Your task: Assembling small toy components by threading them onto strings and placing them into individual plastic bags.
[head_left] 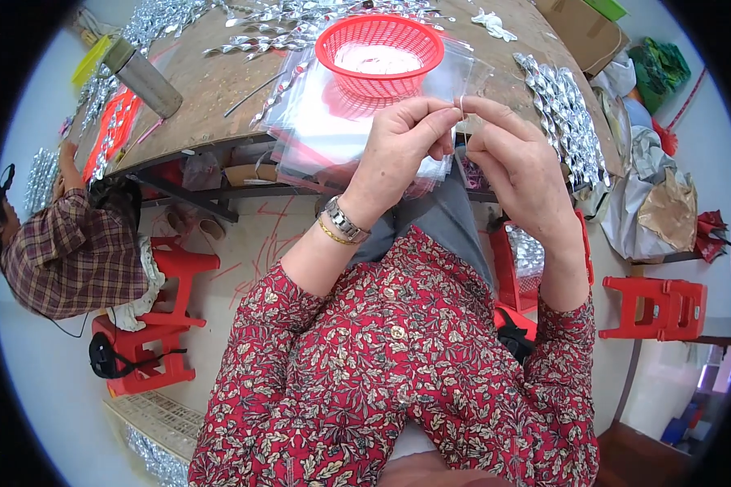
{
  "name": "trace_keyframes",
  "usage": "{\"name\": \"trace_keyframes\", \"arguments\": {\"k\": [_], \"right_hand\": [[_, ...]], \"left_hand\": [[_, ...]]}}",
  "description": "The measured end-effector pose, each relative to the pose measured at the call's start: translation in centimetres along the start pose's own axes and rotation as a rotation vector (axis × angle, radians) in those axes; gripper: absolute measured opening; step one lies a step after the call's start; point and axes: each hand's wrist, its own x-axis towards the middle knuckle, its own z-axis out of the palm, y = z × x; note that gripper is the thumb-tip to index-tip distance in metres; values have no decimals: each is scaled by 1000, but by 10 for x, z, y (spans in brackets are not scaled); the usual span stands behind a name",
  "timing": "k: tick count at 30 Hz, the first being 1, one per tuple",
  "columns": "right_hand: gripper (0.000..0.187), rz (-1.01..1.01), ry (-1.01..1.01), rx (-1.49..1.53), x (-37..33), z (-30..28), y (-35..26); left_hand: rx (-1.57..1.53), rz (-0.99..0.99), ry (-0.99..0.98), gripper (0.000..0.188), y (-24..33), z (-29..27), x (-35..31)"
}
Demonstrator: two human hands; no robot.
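Observation:
Fingertip to fingertip, my left hand (394, 158) and my right hand (526, 178) meet just past the table's near edge. Both are closed in a pinch on a thin pale thread (465, 130), which shows as a fine line between the fingers. Its ends are too fine to make out. Just beyond my hands stands a red plastic basket (380, 79) with white material inside. Under the basket lies a stack of clear plastic bags (300, 134) that overhangs the table edge.
Silver twisted foil strips lie on the wooden table (211, 97), including a bundle (564, 122) at right. A metal flask (146, 81) stands at left. Another person (81, 243) sits at far left. Red stools (654, 308) and a red crate (516, 272) are on the floor.

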Motion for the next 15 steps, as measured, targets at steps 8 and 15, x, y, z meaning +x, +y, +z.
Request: {"name": "trace_keyframes", "arguments": {"k": [8, 15], "right_hand": [[4, -104, -32, -188, -2, 0, -2], [3, -128, -36, -250, -4, 2, -3]], "left_hand": [[6, -20, -27, 16, -1, 4, -1], [26, -62, -45, 13, 2, 4, -3]]}}
